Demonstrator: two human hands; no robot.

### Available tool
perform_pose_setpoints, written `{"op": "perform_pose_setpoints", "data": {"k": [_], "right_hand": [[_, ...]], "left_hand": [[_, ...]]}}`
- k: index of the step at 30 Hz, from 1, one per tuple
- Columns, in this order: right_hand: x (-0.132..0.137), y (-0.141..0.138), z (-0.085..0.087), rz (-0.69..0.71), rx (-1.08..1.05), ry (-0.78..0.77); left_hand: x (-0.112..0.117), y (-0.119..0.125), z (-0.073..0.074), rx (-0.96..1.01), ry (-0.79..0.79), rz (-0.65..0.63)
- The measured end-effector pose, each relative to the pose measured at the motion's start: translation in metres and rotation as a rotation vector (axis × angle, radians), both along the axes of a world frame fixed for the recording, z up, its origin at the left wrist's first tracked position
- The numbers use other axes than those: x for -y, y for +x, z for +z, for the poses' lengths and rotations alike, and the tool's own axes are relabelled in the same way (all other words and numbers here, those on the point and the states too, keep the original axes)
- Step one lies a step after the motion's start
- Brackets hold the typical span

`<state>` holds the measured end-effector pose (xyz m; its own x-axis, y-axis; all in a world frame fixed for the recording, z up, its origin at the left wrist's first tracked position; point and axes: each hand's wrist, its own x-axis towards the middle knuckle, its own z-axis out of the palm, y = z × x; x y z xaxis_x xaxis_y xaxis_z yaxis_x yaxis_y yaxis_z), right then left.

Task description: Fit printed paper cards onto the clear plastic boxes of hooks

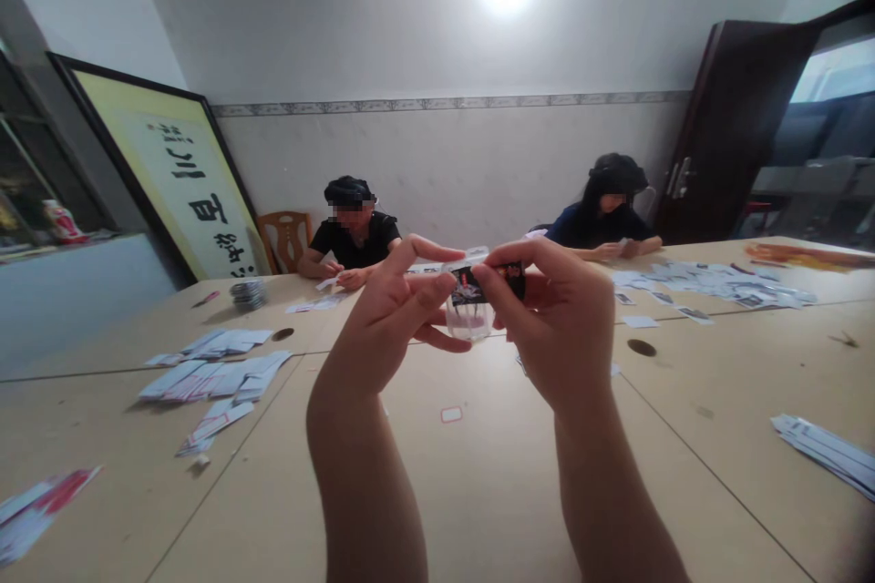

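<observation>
Between my two hands, raised above the table, is a small clear plastic box (470, 324). My left hand (410, 296) is closed around its left side, with the thumb near the front and the fingers behind and below. A black printed label (468, 286) lies across the front of the box. My right hand (547, 301) pinches the right part of this label between thumb and fingers. Whether the right fingertips also press on the box is hard to see. Below my hands, a small red-bordered white sticker (451, 414) lies on the tabletop.
The wide table (492, 492) bears piles of white paper slips (215, 378) at left and scattered cards (711, 282) at right. A stack of round objects (247, 295) stands far left. Two people sit opposite, one at left (355, 232), one at right (605, 209). Cable holes (641, 347) pierce the tabletop.
</observation>
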<state>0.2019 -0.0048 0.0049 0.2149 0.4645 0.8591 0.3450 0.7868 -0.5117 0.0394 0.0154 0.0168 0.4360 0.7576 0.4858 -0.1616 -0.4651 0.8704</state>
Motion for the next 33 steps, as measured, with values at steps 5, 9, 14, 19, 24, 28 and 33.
{"op": "perform_pose_setpoints", "data": {"k": [5,9,14,19,24,28,33], "right_hand": [[0.0018,-0.0007,0.0008,-0.015,0.007,0.014],[0.0018,-0.0003,0.0006,-0.018,0.013,0.002],[0.0010,-0.0003,0.0003,-0.011,0.001,-0.001],[0.0007,-0.0012,0.0002,-0.007,-0.002,0.000],[-0.0003,-0.0025,0.0001,-0.015,-0.018,0.005],[-0.0011,-0.0021,0.0003,-0.019,-0.018,-0.009],[-0.0014,-0.0015,0.0001,-0.013,-0.012,-0.006]], "left_hand": [[0.0019,0.0022,0.0016,-0.003,-0.005,-0.001],[0.0035,0.0033,0.0014,-0.024,0.014,0.048],[0.0018,0.0039,0.0010,-0.026,0.028,0.038],[-0.0001,0.0043,0.0006,-0.011,0.034,0.030],[0.0024,0.0046,0.0016,-0.026,0.026,0.058],[0.0048,0.0048,0.0033,-0.035,0.015,0.081],[0.0035,0.0055,0.0015,-0.022,0.030,0.093]]}}
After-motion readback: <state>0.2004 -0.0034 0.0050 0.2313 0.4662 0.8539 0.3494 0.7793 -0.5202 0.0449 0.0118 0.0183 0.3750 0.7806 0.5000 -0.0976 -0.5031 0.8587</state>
